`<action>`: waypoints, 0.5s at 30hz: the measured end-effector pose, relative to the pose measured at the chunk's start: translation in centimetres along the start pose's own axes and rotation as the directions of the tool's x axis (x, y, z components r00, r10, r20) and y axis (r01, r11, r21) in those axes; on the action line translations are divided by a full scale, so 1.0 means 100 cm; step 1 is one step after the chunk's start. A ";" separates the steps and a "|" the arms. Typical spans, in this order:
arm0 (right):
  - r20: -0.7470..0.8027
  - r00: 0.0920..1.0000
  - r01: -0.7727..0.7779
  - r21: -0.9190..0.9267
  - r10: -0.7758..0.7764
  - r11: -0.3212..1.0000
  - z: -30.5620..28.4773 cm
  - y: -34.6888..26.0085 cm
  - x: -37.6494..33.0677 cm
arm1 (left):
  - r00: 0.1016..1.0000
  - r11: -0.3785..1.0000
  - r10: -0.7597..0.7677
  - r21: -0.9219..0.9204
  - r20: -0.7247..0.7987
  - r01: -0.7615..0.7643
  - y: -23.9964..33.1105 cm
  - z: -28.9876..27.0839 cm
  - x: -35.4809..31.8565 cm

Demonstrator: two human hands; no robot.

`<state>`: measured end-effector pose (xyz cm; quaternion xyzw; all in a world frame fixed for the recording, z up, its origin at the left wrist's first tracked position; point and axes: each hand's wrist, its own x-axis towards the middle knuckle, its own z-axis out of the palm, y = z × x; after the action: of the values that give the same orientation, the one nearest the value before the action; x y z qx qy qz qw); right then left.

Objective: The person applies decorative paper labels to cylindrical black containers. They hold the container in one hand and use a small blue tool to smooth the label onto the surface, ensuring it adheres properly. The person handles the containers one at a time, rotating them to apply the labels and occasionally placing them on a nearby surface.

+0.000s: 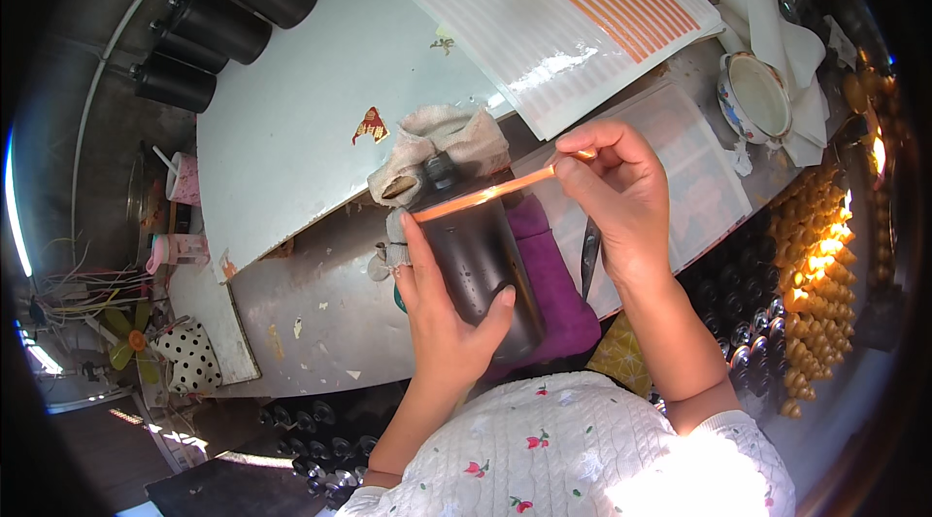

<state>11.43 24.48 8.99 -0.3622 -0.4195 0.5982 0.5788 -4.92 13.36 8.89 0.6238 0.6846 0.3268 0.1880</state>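
A matte black metal-looking bottle (478, 269) with a narrow neck lies on its side in front of me, its neck pointing away. My left hand (442, 328) grips it, thumb on top and fingers along the left side. The left fingertips sit by one end of a shiny orange strip (490, 194), which stretches across the bottle near its shoulder. Between thumb and fingers, my right hand (626, 201) pinches the strip's other end, raised off the bottle. Under the bottle are a purple cloth (563, 299) and a crumpled beige cloth (461, 133).
A sheet of orange strips (553, 32) lies at the far right, near a patterned enamel bowl (757, 98). Several black cylinders (218, 24) stand far left. A pink cup (183, 177) and a small fan (133, 340) are at left. Gold-coloured pieces (815, 284) are piled at right.
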 end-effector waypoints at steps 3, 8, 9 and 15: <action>0.016 1.000 0.025 0.014 -0.025 1.000 0.005 -0.006 0.004 | 1.000 1.000 -0.027 0.015 0.006 0.027 0.002 -0.002 0.001; 0.025 0.999 0.029 0.004 -0.029 1.000 0.002 -0.005 0.004 | 0.998 0.998 -0.063 0.004 0.016 0.063 0.006 -0.003 0.002; 0.022 1.000 0.018 0.000 -0.018 1.000 0.000 -0.002 0.004 | 0.996 0.997 -0.083 -0.010 0.020 0.083 0.007 -0.003 0.002; 0.005 0.998 -0.058 0.014 0.058 0.998 -0.011 0.008 0.000 | 0.995 0.995 -0.089 0.047 0.033 0.087 0.009 -0.002 -0.004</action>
<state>12.07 24.55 7.81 -0.3687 -0.4058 0.6183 0.5630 -4.34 12.96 9.55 0.6027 0.7153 0.2917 0.2000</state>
